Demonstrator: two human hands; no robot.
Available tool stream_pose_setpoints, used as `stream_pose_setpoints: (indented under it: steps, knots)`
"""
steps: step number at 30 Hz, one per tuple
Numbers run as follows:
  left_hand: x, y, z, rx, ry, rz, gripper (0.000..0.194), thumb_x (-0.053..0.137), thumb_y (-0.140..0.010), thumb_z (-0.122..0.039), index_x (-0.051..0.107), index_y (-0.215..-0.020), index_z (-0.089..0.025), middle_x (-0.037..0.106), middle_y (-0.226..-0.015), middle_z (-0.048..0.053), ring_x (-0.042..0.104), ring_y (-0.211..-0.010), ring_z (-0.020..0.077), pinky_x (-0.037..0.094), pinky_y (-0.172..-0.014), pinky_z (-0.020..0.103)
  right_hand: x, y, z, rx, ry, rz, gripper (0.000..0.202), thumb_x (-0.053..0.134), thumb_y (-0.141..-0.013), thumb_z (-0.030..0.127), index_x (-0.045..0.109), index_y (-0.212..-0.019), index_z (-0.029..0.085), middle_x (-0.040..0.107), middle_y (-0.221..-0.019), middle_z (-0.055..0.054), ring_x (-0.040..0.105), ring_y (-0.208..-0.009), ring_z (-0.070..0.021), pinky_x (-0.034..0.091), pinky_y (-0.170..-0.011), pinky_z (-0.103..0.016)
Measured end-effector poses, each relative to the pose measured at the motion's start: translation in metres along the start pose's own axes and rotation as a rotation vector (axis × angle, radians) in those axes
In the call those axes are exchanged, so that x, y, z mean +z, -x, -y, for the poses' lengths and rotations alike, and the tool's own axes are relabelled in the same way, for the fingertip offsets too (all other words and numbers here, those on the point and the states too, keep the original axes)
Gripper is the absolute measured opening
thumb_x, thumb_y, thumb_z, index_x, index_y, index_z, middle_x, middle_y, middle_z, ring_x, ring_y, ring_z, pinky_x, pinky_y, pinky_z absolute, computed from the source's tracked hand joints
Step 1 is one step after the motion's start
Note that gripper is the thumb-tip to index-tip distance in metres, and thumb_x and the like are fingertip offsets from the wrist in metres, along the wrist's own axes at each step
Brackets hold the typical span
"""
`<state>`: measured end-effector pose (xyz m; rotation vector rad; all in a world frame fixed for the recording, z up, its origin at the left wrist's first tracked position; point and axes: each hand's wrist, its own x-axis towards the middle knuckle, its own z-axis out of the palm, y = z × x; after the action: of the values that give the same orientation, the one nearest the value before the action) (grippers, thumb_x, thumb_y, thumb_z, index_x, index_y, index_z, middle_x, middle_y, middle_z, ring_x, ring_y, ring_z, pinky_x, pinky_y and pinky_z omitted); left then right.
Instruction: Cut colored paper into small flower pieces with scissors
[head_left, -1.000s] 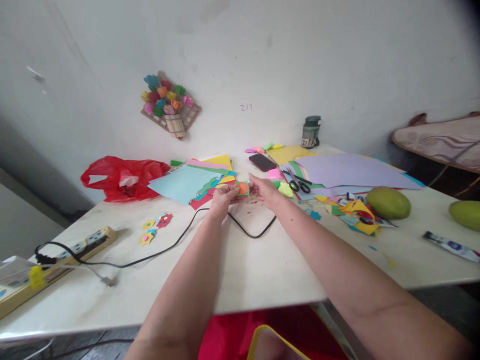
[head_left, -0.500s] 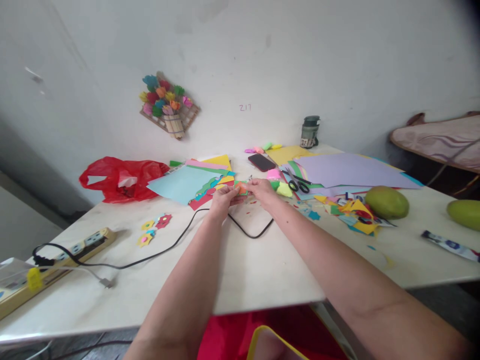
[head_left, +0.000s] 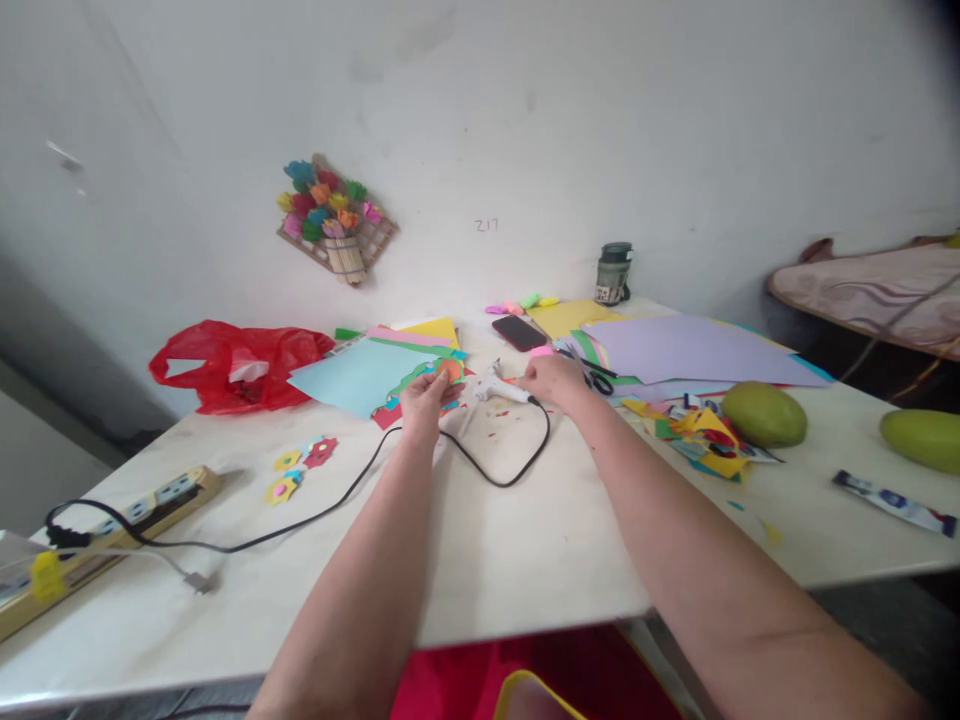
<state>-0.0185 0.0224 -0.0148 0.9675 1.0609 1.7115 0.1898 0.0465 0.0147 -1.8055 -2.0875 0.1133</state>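
My left hand (head_left: 426, 398) pinches a small paper flower (head_left: 450, 370) with an orange middle and green edge, above the cut paper strips. My right hand (head_left: 553, 378) is to the right of a white hot glue gun (head_left: 504, 387), its fingers curled down at the table. Whatever those fingers hold is hidden behind the hand. The glue gun lies between both hands, its black cord (head_left: 517, 478) looping towards me. A pink lump (head_left: 541, 351) shows just behind my right hand. Scissors (head_left: 598, 380) lie to its right.
Finished paper flowers (head_left: 321, 452) lie at left, near a power strip (head_left: 176, 500). A red plastic bag (head_left: 225, 345), coloured sheets (head_left: 367, 372), a phone (head_left: 519, 333), paper scraps (head_left: 709, 435), green mangoes (head_left: 765, 414) and a glue tube (head_left: 896, 503) surround the work area.
My hands have moved apart. The left has shifted left with the flower; the right has moved right, over the green and yellow lumps. The glue gun between them now shows.
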Motion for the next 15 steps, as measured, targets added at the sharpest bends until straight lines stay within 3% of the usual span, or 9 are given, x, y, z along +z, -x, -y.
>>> stream_pose_setpoints:
  steps: [3,6,11,15]
  knots:
    - [-0.001,-0.001,0.001,-0.003,0.027,-0.020,0.041,0.083,-0.057,-0.036,0.049,-0.065,-0.017,0.060,-0.057,-0.002,0.071,-0.066,0.0213,0.056,-0.065,0.030,0.004,0.005,0.008,-0.084,0.150,0.075,0.038,0.065,-0.077,0.045,0.076,-0.097,0.016,0.072,-0.103,-0.019,0.062,-0.102,-0.0324,0.040,-0.081,-0.038]
    - [-0.003,-0.002,0.003,-0.014,0.049,-0.027,0.040,0.083,-0.057,-0.035,0.049,-0.065,-0.017,0.061,-0.057,-0.002,0.071,-0.066,0.0209,0.056,-0.065,0.029,0.010,0.010,0.016,-0.156,0.255,0.085,0.032,0.060,-0.082,0.034,0.075,-0.105,0.016,0.070,-0.109,-0.019,0.059,-0.109,-0.0319,0.037,-0.088,-0.039]
    - [-0.005,-0.001,0.002,-0.032,0.055,-0.040,0.036,0.080,-0.061,-0.033,0.048,-0.065,-0.017,0.062,-0.059,-0.001,0.072,-0.071,0.0214,0.055,-0.068,0.029,0.013,0.009,0.019,-0.201,0.255,0.025,0.034,0.053,-0.088,0.027,0.070,-0.112,0.010,0.066,-0.116,-0.022,0.054,-0.115,-0.0315,0.035,-0.093,-0.039]
    - [0.000,-0.004,-0.001,-0.031,0.079,-0.067,0.034,0.079,-0.065,-0.031,0.048,-0.066,-0.017,0.060,-0.058,-0.002,0.071,-0.070,0.0195,0.054,-0.069,0.028,0.006,-0.011,0.013,-0.236,0.269,-0.036,0.037,0.054,-0.088,0.030,0.068,-0.113,0.006,0.064,-0.117,-0.024,0.053,-0.113,-0.0336,0.037,-0.093,-0.040]
